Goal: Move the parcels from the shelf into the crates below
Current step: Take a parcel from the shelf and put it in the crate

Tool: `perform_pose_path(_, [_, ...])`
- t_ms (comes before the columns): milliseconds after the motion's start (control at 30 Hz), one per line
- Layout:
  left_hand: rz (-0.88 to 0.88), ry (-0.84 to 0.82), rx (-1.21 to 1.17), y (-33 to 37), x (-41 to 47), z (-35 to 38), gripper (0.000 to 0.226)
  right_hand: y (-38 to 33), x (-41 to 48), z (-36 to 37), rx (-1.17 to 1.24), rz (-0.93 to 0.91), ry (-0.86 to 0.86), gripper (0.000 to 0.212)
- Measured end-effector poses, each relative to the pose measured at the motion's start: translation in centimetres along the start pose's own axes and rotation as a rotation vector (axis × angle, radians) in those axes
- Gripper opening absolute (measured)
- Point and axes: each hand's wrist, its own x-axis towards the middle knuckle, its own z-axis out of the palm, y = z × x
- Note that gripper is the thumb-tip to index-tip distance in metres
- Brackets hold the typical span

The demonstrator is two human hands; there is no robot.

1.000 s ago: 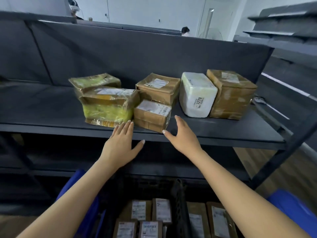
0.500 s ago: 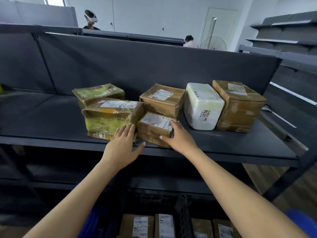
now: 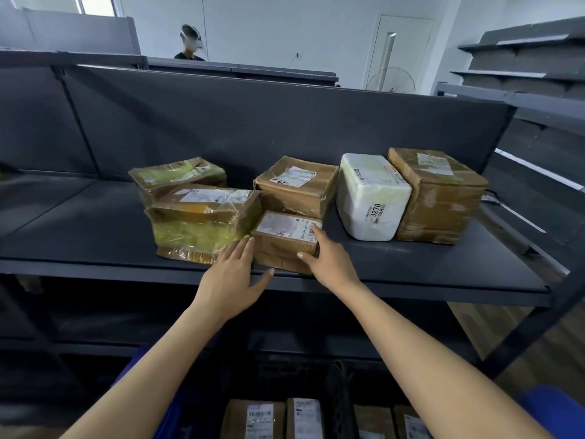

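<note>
Brown cardboard parcel (image 3: 280,248), white label, right hand (image 3: 332,264) gripping

Both arms reach forward, left hand (image 3: 232,277) flat, fingers straight (thumb splayed), right hand (image 3: 330,263) pinching the small parcel (image 3: 281,248) between thumb and fingers.

A person in a dark top (image 3: 189,53) stands at the back before a white wall (image 3: 285,26). A round fan (image 3: 391,80) stands beside a white door (image 3: 403,45). Grey racks (image 3: 519,63) stand on the right above wooden floor (image 3: 538,340).
</note>
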Motion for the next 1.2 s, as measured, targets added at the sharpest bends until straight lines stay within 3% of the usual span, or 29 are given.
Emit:
perform_pose_path(433, [-0.015,-0.040,-0.085,2.1,2.7,-1.1,0.086,3.5,-3.3,-4.0,0.132,-0.081,-0.049,0.072])
perform_pose_path(667, [0.058,-0.156,-0.360,3.3,3.8,-2.9,0.126,5.5,-5.5,-8.5,0.169,-0.115,-0.076,0.071])
perform_pose_path(900, [0.170,-0.294,-0.266,6.1,2.1,-3.0,0.142,6.1,-7.2,-10.6,0.109,-0.203,-0.164,0.075])
perform_pose_path(1000, [0.132,-0.245,-0.270,7.1,1.5,-2.2,0.132,6.1,-7.9,-10.9,0.151,-0.169,-0.166,0.075])
perform_pose_path(1200, [-0.066,0.002,-0.347,9.2,0.3,-0.7,0.120,5.1,-10.2,-9.2,0.193,-0.010,0.035,0.091])
